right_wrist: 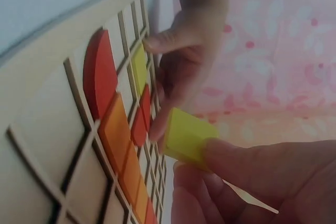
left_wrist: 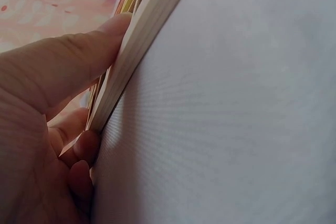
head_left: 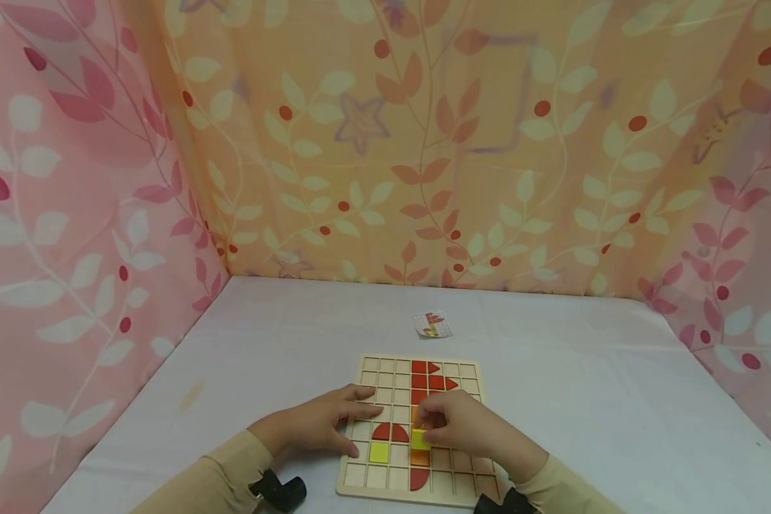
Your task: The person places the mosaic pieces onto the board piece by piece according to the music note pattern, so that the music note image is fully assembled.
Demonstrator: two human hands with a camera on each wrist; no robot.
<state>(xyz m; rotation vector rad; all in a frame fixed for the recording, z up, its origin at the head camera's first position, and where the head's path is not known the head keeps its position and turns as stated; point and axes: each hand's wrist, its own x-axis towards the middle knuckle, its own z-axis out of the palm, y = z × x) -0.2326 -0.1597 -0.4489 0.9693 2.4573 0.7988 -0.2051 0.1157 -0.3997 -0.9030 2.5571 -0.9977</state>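
Observation:
A wooden grid board (head_left: 385,497) lies on the white table. My left hand (head_left: 318,420) rests on its left side, fingers over the edge squares; in the left wrist view the thumb (left_wrist: 79,64) presses the board's side. With thumb and fingers my right hand (head_left: 465,428) pinches a yellow square block (right_wrist: 186,135), held over the middle column beside the orange squares (right_wrist: 121,135). Another yellow square (head_left: 378,452) sits in the grid below two red quarter-round pieces (head_left: 382,431). A third red rounded piece (head_left: 419,479) lies near the board's front. Red squares (head_left: 419,382) and triangles (head_left: 451,383) fill cells at the back.
Behind the board lies a small printed card (head_left: 432,323) with a coloured grid pattern. Floral cloth (head_left: 360,178) hangs around the back and sides of the white table (head_left: 572,385). A black wrist device (head_left: 281,492) shows on each sleeve.

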